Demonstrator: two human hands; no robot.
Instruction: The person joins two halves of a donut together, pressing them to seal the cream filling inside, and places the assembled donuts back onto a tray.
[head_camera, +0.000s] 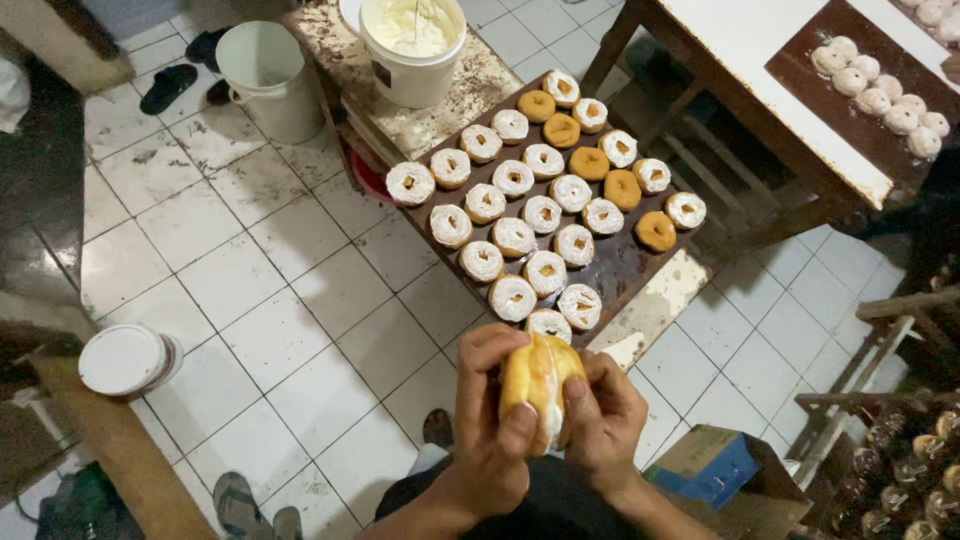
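Holding a golden, split ring-shaped doughnut (540, 385) between them, both hands sit low in the head view, above the white tiled floor (250, 290). The left hand (495, 420) wraps the doughnut's left side, fingers curled over the top and thumb pressed across its front. The right hand (600, 415) closes on the right side, thumb tip laid on the pale cream showing in the cut. Both grips are narrow and tight on the doughnut, which stands on edge just off the near corner of a long dark brown wooden tray (625, 265).

On that tray, rows of cream-topped doughnuts (515, 237) fill the near and left parts, while several plain golden doughnuts (590, 163) lie toward its far right edge. Beyond the tray's far corner stands a white plastic bucket of pale cream (412, 45), and left of it an empty white plastic bucket (268, 80) rests on the floor. A second dark tray of pale round dough pieces (880, 90) lies on a white table at the upper right.
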